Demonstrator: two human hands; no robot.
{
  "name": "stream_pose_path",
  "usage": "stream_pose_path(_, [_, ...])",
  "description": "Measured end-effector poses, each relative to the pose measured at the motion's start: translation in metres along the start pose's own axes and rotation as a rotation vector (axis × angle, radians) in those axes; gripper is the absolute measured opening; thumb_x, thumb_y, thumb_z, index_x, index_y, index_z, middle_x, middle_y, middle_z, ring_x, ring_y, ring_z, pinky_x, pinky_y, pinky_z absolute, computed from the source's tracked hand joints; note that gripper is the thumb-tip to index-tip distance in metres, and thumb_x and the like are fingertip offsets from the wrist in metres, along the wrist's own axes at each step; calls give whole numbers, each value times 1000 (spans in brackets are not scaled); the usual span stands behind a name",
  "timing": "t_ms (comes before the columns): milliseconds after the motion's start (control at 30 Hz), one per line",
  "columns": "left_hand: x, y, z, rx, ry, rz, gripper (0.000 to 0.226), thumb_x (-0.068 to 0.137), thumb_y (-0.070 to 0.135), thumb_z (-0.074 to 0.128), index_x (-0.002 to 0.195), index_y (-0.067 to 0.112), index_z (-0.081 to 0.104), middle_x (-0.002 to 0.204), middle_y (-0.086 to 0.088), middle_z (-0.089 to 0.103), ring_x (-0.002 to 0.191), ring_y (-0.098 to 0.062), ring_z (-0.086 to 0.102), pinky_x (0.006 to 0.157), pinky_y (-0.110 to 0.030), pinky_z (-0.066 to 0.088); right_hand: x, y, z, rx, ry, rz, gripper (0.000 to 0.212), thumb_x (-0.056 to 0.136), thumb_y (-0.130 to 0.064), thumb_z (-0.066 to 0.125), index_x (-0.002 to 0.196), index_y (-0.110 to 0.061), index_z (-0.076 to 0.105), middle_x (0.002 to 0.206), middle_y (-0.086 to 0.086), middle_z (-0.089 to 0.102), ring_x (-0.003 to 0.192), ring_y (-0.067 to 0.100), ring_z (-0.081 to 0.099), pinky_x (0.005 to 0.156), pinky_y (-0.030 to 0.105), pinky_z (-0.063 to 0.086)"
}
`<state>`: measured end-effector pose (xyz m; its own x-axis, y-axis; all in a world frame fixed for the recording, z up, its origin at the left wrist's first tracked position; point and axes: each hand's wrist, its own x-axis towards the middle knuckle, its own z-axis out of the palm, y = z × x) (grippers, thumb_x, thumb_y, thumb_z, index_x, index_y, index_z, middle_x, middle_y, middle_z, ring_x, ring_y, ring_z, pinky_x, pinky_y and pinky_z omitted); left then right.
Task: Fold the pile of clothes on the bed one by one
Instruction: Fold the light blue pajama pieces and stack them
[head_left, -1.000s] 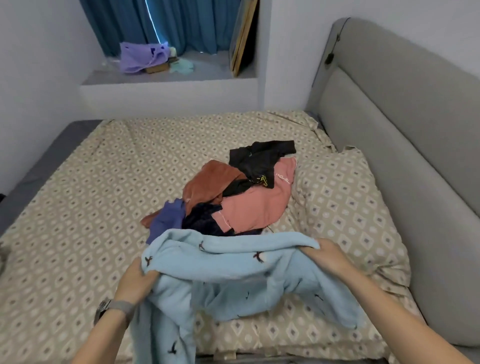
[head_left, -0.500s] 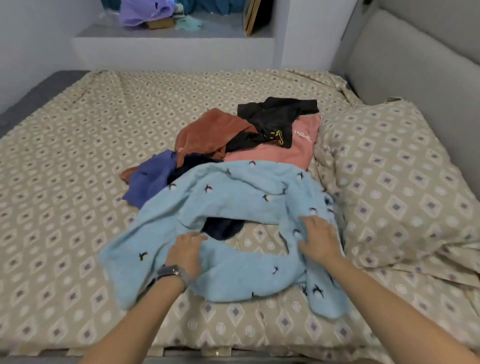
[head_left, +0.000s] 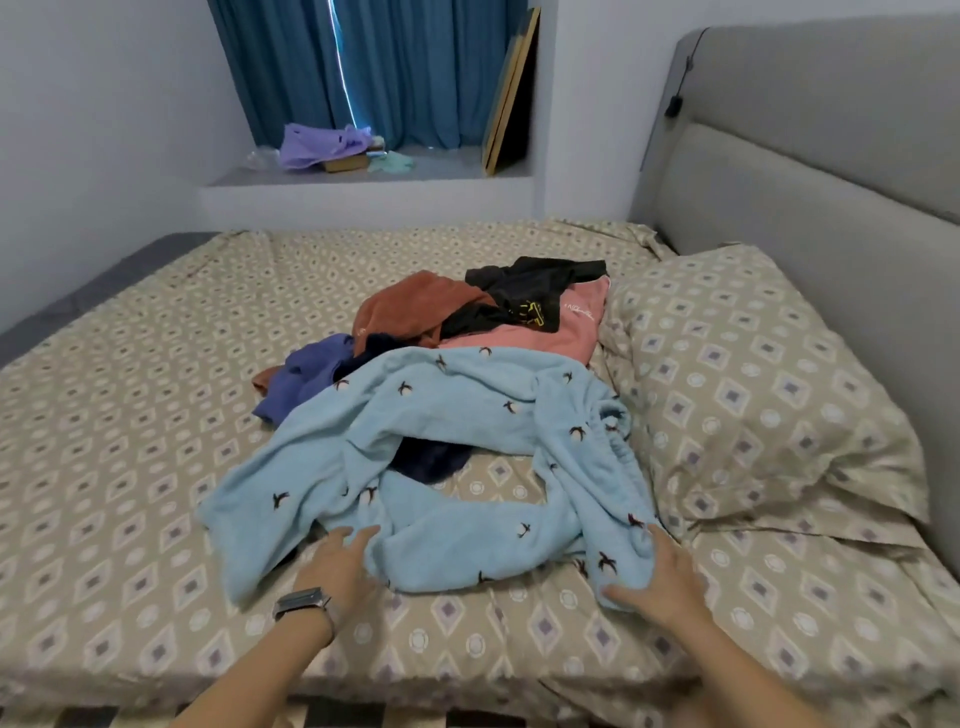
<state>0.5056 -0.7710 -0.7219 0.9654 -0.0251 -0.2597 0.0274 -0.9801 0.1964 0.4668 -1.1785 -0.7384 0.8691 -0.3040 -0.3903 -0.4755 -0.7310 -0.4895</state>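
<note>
A light blue garment (head_left: 467, 431) with small dark bird prints lies rumpled on the bed (head_left: 130, 415), in front of the pile. My left hand (head_left: 337, 566), a watch on its wrist, rests with straight fingers at the garment's near edge. My right hand (head_left: 657, 579) lies flat on its near right corner, thumb spread. Behind it the pile holds a rust-brown piece (head_left: 415, 306), a black one (head_left: 524, 286), a pink one (head_left: 550, 332), a purple one (head_left: 306, 374) and a dark navy one (head_left: 431, 460) showing through a gap in the blue cloth.
A patterned pillow (head_left: 753, 389) lies right of the clothes against the grey padded headboard (head_left: 805, 182). A window ledge (head_left: 363, 176) behind the bed holds a purple cloth (head_left: 317, 145) and a leaning board (head_left: 511, 93). Bare sheet stretches to the left.
The blue garment, held up in both hands a second ago, now lies on the bed. Both hands have let go and slid back to its near edge.
</note>
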Motion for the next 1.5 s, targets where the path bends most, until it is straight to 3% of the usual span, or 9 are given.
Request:
stream_pose_path(333, [14,50,17,351,-104,51,60,95,19,51,148,25,24,159,-2,12,143,-25,20,108,-41,33,1,5,1,521,-70,99,92,81,-18,77,150,-14,16,145,15,33,109,25,45,85,32,41])
stream_pose_path(467, [16,32,27,291,-80,70,41,92,22,52,131,28,42,152,1,23,139,-21,24,101,-37,35,8,-2,6,615,46,165,100,75,-16,83,149,-10,16,148,18,33,125,34,44,101,41,41])
stream_pose_path(600, [16,23,25,264,-99,143,19,97,21,38,103,29,54,119,3,45,117,-17,43,92,-32,34,11,-10,11,738,136,239,96,71,-3,83,144,-5,20,142,21,39,126,36,46,100,39,40])
stream_pose_path(733, [16,20,13,188,-134,205,32,94,13,37,73,34,26,82,12,42,89,-16,51,118,-38,13,18,-19,2,1003,73,344,114,42,-4,87,141,-7,30,128,13,53,110,40,59,88,51,54])
stream_pose_path(833, [9,19,-8,24,-136,280,21,93,42,51,85,35,32,93,4,51,87,-19,52,96,-34,40,18,-28,-15,1159,-51,334,79,50,2,71,126,-2,51,110,23,66,92,42,67,70,54,58])
stream_pose_path(967, [-9,5,-44,248,-285,304,68,75,48,69,127,30,30,115,-2,45,91,-23,52,71,-33,42,-2,-30,-54,980,-18,253,31,76,6,60,106,0,58,83,19,63,67,33,59,44,27,47])
stream_pose_path(1300, [-48,-15,-135,831,-423,-290,66,76,52,74,130,20,51,133,2,59,110,-13,60,96,-25,48,-24,22,-60,792,291,165,24,79,-11,76,100,-9,64,98,21,68,88,39,66,80,58,56])
stream_pose_path(1400, [-39,-18,-131,639,-299,-354,50,73,61,70,104,24,56,121,2,64,108,-16,63,82,-26,50,-33,20,-47,761,288,184,32,80,-12,75,108,-2,62,94,24,67,80,38,67,72,53,59])
stream_pose_path(1500, [-29,-21,-105,328,157,-170,28,92,35,54,107,11,55,112,-11,59,95,-29,58,76,-38,50,-38,20,-36,729,216,225,41,77,-13,74,110,5,58,93,26,65,75,37,65,64,44,59])
